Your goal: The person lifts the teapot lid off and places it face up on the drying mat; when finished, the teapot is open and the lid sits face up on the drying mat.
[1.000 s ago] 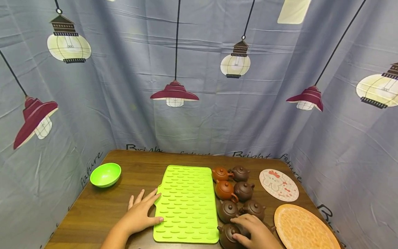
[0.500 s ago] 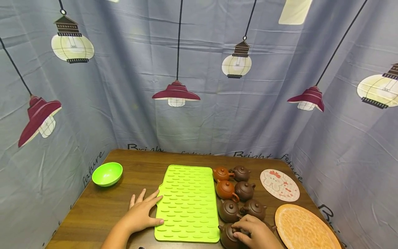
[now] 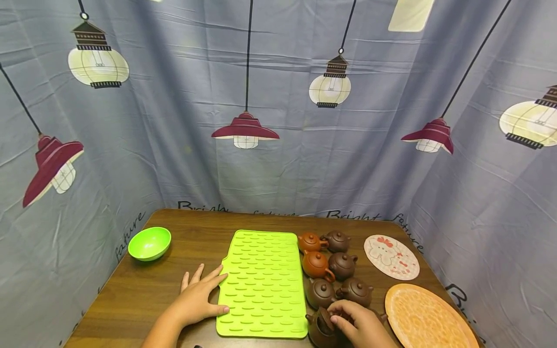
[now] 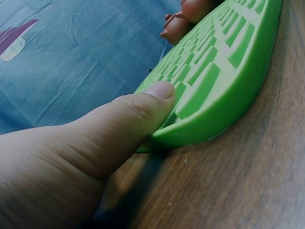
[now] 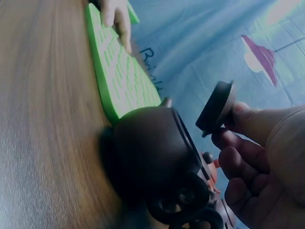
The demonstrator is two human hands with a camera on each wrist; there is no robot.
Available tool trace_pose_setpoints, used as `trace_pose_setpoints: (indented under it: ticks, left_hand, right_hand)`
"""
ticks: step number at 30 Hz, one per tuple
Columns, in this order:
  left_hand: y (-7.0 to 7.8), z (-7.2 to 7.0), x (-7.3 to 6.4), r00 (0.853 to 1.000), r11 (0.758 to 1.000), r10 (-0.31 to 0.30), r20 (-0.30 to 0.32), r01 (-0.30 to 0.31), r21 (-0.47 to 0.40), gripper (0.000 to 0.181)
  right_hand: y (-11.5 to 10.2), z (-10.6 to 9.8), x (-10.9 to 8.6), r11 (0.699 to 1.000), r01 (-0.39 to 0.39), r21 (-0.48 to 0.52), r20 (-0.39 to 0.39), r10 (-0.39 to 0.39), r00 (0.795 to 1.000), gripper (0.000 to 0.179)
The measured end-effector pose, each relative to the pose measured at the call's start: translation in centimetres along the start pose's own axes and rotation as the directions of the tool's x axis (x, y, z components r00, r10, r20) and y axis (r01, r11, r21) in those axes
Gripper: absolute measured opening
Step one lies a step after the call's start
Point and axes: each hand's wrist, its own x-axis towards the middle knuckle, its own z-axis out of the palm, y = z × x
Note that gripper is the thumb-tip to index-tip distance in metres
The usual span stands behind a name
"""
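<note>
My right hand (image 3: 363,323) pinches a dark brown teapot lid (image 5: 215,108) by its knob, tilted and raised off the pot. Below it stands the nearest dark brown teapot (image 3: 321,334); in the right wrist view this teapot (image 5: 151,145) shows its uncovered rim and loop handle. My left hand (image 3: 197,298) lies with fingers spread along the left edge of a bright green ridged mat (image 3: 263,285). In the left wrist view the thumb (image 4: 138,112) presses on the mat's rim.
Beside the mat's right edge stand two orange-brown teapots (image 3: 315,265) and several dark brown teapots (image 3: 355,292). Farther right lie a round rabbit-print mat (image 3: 390,257) and a round orange-tan board (image 3: 428,319). A green bowl (image 3: 149,244) stands at the back left.
My right hand has lifted the lid off the nearest teapot and tilted it. The left hand has stayed on the mat's edge.
</note>
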Motion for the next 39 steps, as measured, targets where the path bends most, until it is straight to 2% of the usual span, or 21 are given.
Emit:
trace_pose_setpoints:
  ticks: [4,7,12,20,28,39]
  left_hand:
    - [0.1,0.1,-0.1,1.0,1.0,-0.002,0.008,0.002,-0.01,0.095]
    - [0.1,0.3,-0.1,1.0,1.0,-0.003,0.011,0.003,-0.012,0.095]
    - [0.1,0.3,0.1,1.0,1.0,-0.003,0.002,0.003,-0.007,0.095]
    - [0.0,-0.2,0.4,1.0,1.0,0.0,-0.004,0.0,-0.008,0.096]
    - [-0.1,-0.3,0.5,1.0,1.0,-0.002,-0.002,0.002,0.008,0.098]
    - [-0.2,-0.3,0.4,1.0,1.0,-0.005,0.011,0.005,0.008,0.097]
  right_hand:
    - [-0.3,0.0,-0.1,0.984,-0.141,0.109,0.025,0.139,0.99,0.021]
    - [-0.3,0.1,-0.1,0.965,-0.199,0.173,0.028,0.197,0.98,0.023]
    - [-0.4,0.3,0.1,0.913,-0.266,0.309,0.049,0.264,0.963,0.027]
    - [-0.4,-0.2,0.9,0.85,-0.292,0.439,0.098,0.278,0.956,0.032]
    - [-0.5,-0.2,1.5,0.719,-0.329,0.613,0.136,0.314,0.94,0.03]
    - [-1.1,0.2,1.4,0.628,-0.324,0.708,0.147,0.318,0.937,0.018]
